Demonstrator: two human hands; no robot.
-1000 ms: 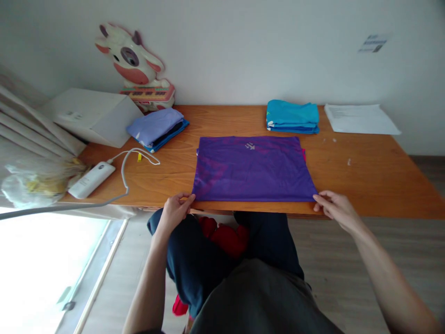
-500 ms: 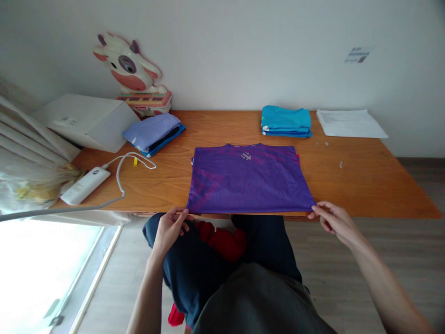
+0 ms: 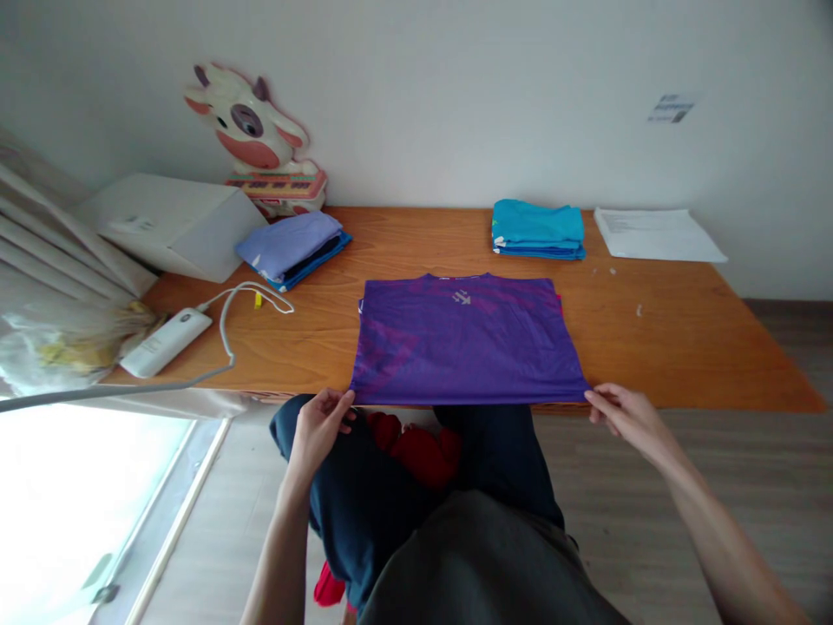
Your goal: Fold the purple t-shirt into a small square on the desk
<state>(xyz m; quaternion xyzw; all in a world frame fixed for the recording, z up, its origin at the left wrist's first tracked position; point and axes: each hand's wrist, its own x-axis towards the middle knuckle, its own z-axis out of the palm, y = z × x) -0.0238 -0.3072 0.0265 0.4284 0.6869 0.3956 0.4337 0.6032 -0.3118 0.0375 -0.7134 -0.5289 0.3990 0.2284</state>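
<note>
Pinching the two near corners of the purple shirt (image 3: 465, 338), the left hand (image 3: 317, 427) is closing on the corner at 7 o'clock and the right hand (image 3: 628, 417) on the one at 5 o'clock. That shirt is lying flat at the near edge of the wooden desk (image 3: 683, 347), hem hanging just over it. It looks like the person is squaring it up for a fold, which would call for lifting both corners evenly. At 1 o'clock teal folded clothes (image 3: 537, 228) are sitting beside papers (image 3: 657, 234); at 10 o'clock, a lilac folded stack (image 3: 290, 247).
</note>
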